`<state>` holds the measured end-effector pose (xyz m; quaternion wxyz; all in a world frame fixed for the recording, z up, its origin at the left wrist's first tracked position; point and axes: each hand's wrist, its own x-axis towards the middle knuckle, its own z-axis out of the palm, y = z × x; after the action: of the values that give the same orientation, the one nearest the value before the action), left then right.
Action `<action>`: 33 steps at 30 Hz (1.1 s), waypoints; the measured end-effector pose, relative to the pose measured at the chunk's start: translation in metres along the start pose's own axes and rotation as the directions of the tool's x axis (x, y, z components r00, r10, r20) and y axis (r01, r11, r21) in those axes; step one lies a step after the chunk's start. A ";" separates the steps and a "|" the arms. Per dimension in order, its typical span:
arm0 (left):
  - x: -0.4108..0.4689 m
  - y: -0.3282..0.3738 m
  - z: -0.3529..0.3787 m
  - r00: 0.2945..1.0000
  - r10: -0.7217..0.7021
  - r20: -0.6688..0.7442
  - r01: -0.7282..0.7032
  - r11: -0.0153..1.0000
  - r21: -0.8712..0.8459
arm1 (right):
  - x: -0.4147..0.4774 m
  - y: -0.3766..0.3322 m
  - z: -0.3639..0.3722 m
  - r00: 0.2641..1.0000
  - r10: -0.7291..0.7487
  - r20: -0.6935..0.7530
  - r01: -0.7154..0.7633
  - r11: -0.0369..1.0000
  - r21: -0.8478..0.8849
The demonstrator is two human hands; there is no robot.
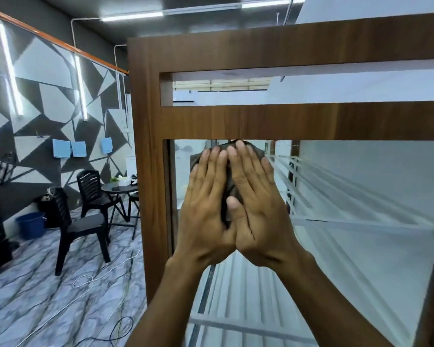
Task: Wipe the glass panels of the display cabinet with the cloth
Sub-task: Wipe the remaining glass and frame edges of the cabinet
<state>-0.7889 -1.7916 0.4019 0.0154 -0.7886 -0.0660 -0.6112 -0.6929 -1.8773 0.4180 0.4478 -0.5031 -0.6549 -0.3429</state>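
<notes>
A tall display cabinet with a brown wood frame (150,136) fills the right of the head view. Its front glass panel (348,196) shows glass shelves behind it. A dark grey-brown cloth (229,189) lies flat against the glass near the panel's top left corner, just under the wooden crossbar. My left hand (206,209) and my right hand (256,204) press on the cloth side by side, fingers straight and pointing up, thumbs meeting low down. Most of the cloth is hidden under my hands.
Left of the cabinet stand black plastic chairs (78,221) and a small round black table (119,189). A blue bucket (30,227) sits by the wall. White and dark cables (90,279) trail across the marble-patterned floor.
</notes>
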 end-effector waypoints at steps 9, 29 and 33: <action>-0.035 -0.032 -0.006 0.973 -0.063 -0.221 0.075 0.996 0.043 | 0.004 -0.004 0.043 0.989 -0.049 -0.136 -0.026 0.863 -0.504; -0.044 -0.026 0.016 0.979 -0.052 -0.196 0.063 0.997 0.052 | -0.011 0.012 0.025 0.978 -0.012 -0.209 -0.107 0.830 -0.547; -0.045 -0.025 0.013 0.981 -0.054 -0.186 0.050 0.998 -0.027 | -0.015 0.010 0.028 0.976 -0.020 -0.217 -0.105 0.828 -0.551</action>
<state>-0.7902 -1.7691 0.3533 -0.0031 -0.7259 -0.0782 -0.6833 -0.6890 -1.8549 0.3940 0.3560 -0.5868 -0.4623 -0.5614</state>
